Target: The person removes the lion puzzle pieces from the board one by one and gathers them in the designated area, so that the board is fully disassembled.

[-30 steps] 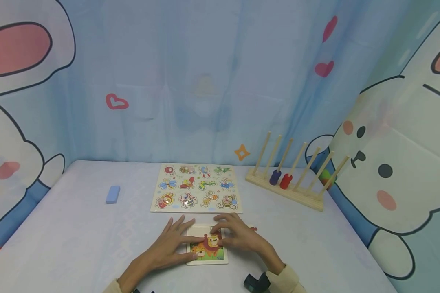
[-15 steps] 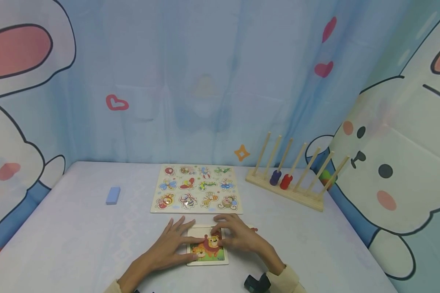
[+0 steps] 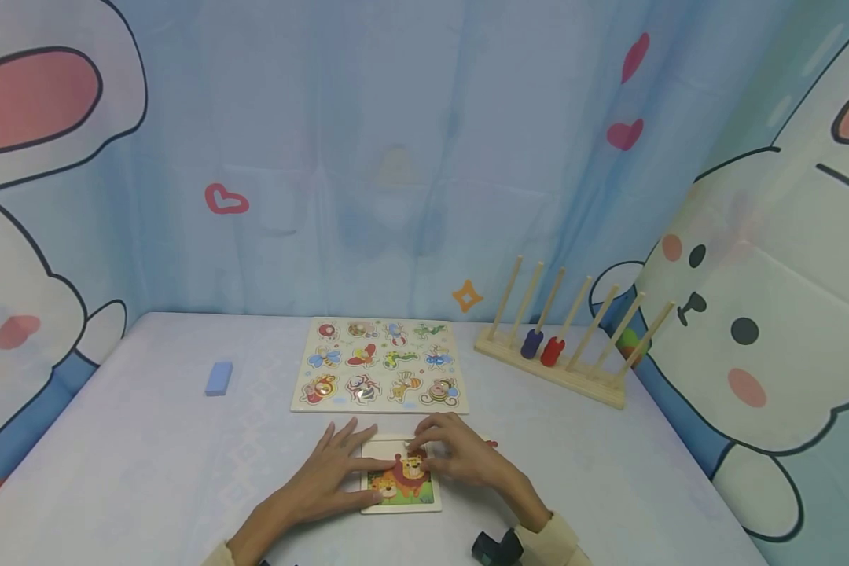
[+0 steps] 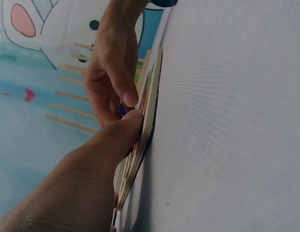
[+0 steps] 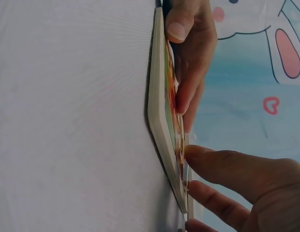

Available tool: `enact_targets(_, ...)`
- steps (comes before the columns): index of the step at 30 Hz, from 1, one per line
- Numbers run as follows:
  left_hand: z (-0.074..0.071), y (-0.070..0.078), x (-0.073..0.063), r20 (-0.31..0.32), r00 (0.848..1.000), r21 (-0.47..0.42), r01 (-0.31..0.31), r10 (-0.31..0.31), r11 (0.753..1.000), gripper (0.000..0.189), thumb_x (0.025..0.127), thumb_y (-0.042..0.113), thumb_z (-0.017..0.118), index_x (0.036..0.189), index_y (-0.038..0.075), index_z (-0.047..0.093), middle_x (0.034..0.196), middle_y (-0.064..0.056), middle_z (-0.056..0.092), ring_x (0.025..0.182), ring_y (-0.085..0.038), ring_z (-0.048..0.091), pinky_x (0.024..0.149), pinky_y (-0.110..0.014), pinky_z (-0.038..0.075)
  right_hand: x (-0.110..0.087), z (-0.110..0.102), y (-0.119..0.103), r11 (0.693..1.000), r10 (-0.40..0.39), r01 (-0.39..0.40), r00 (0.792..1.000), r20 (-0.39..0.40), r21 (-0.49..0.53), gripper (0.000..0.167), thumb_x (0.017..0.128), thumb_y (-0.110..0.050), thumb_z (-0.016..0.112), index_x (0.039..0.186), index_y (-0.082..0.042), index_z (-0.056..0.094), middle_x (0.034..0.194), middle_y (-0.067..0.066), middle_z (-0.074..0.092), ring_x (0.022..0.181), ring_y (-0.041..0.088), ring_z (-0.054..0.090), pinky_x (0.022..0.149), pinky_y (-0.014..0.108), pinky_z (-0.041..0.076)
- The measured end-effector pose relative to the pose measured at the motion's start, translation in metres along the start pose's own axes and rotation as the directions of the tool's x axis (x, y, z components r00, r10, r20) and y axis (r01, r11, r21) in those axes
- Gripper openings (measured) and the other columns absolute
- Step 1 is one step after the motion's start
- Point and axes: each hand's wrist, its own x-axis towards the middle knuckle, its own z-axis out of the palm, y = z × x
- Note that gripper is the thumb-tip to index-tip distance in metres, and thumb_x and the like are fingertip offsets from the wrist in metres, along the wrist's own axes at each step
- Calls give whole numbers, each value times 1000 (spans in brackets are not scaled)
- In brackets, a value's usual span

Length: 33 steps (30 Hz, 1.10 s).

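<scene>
A small jigsaw puzzle board with a light wooden frame lies at the front of the table, showing a lion and a cub. My left hand rests on its left side, fingers spread, with thumb and index fingertip on the picture. From the right, my right hand bends over the upper right part, pinching a dark reddish puzzle piece between thumb and fingertips. Much of that piece is hidden by the fingers. In the right wrist view the right thumb and index fingertip meet the board's surface.
Behind the small board lies a larger wooden animal puzzle. A wooden peg rack with blue and red beads stands back right. A blue block lies left. A small red thing shows behind the right hand. A printed curtain hangs behind.
The right hand's fingers have shifted very slightly over the upper right of the small puzzle. The left hand and the board stay in place.
</scene>
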Motion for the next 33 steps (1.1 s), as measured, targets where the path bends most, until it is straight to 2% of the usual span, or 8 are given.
enact_targets(18,1,0,-1,0,1000,-4,3,-3,1000,45,87,61,56,128,40,60,152,-11,37,143,-43,17,113,-66,6,0,2,-2,1000,19,-19,1000,23,18,15,82,-16,75,96,-22,74,125,3,56,123,26,43,104,54,36)
enact_targets(26,1,0,-1,-5,1000,2,-3,3,1000,45,88,61,55,128,41,60,151,-11,38,142,-43,18,113,-66,7,1,3,-1,998,66,-66,998,17,3,26,82,-20,76,108,-19,70,125,1,57,124,25,45,105,51,38)
enact_targets(33,1,-1,0,-3,1000,5,-4,4,1000,45,88,62,55,128,42,60,152,-10,37,143,-42,18,113,-66,7,1,2,0,997,71,-70,997,16,-6,30,82,-24,76,110,-17,70,128,4,56,124,27,44,104,53,39)
